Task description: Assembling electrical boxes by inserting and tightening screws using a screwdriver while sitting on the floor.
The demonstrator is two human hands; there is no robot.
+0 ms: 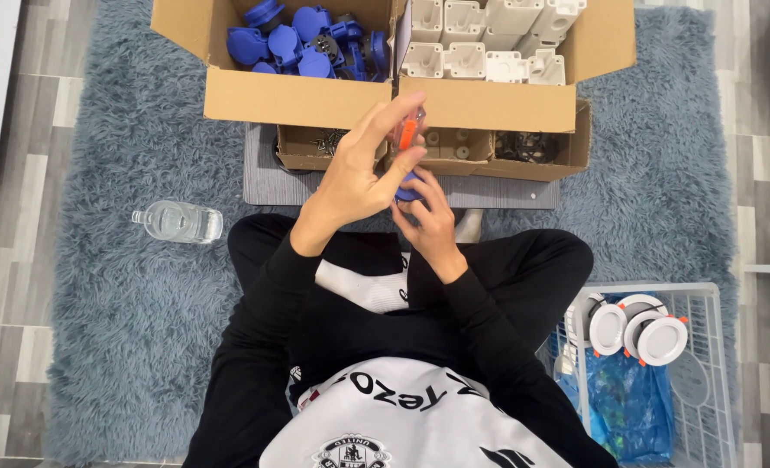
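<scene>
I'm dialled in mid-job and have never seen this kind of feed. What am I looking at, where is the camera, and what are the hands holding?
There is no machine here: a person sits cross-legged on a shaggy blue-grey rug, and the single camera is worn on their head, looking straight down. The left hand pinches a small orange part; the right hand grips a small blue part just beneath it, the two hands close together. Ahead is an open cardboard box of blue plastic pieces and another of white plastic housings, with a lower tray of small hardware. A clear water bottle lies on the rug. A white wire basket holds round white fittings.
</scene>
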